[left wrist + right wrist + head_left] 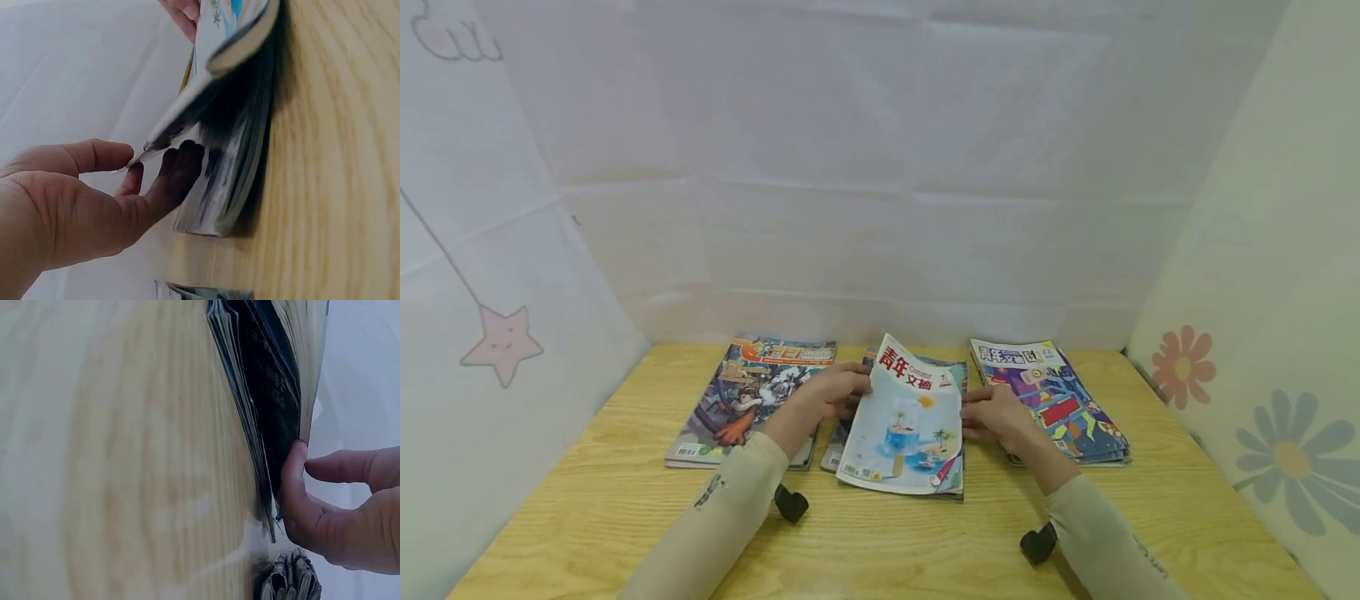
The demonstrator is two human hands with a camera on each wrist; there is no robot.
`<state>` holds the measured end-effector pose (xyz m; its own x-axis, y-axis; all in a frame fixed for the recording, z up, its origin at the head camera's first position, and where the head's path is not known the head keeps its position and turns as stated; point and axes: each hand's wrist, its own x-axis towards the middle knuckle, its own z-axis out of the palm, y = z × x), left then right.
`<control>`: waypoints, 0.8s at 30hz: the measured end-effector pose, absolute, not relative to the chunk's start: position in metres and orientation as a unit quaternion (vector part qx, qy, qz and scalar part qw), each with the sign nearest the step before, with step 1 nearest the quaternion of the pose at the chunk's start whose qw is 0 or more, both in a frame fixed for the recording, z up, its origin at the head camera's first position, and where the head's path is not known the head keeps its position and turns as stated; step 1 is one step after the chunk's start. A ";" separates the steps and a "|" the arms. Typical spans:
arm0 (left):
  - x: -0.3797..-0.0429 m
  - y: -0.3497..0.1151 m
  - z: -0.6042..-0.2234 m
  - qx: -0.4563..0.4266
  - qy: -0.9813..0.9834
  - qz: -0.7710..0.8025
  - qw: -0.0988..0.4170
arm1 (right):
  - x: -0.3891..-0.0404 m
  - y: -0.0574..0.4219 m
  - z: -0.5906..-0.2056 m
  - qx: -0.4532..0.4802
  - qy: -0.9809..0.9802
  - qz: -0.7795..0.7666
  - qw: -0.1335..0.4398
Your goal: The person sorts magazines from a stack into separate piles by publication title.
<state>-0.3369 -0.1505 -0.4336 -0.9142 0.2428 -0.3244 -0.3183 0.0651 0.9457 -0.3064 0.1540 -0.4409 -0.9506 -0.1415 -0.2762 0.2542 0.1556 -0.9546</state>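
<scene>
A white-and-blue magazine [898,425] with red title characters lies tilted over the middle stack of magazines [831,454]. My left hand [838,390] pinches its left edge between thumb and fingers; the left wrist view shows that edge lifted off the magazines below, with the other fingers of the left hand [94,206] in the gap. At the opposite edge my right hand [996,414] grips the same magazine. In the right wrist view the thumb and forefinger of the right hand [337,512] hold its page edges, raised above the darker magazines [240,381] underneath.
To the left lies a stack of magazines with a comic-style cover [752,400]. Another stack, topped by a purple-and-blue magazine [1060,408], lies to the right. All rest on a wooden table [917,550] backed by a white cloth wall [880,208].
</scene>
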 end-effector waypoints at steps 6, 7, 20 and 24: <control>-0.337 -0.148 -0.429 -0.005 0.682 0.699 0.214 | -0.303 0.153 -0.439 0.039 0.742 -0.652 0.151; -0.337 -0.148 -0.427 -0.005 0.678 0.703 0.212 | -0.303 0.154 -0.439 0.040 0.742 -0.653 0.151; -0.339 -0.148 -0.414 0.010 0.654 0.733 0.184 | -0.304 0.158 -0.433 0.022 0.739 -0.659 0.138; -0.340 -0.147 -0.413 0.019 0.639 0.747 0.181 | -0.306 0.161 -0.427 0.015 0.742 -0.659 0.125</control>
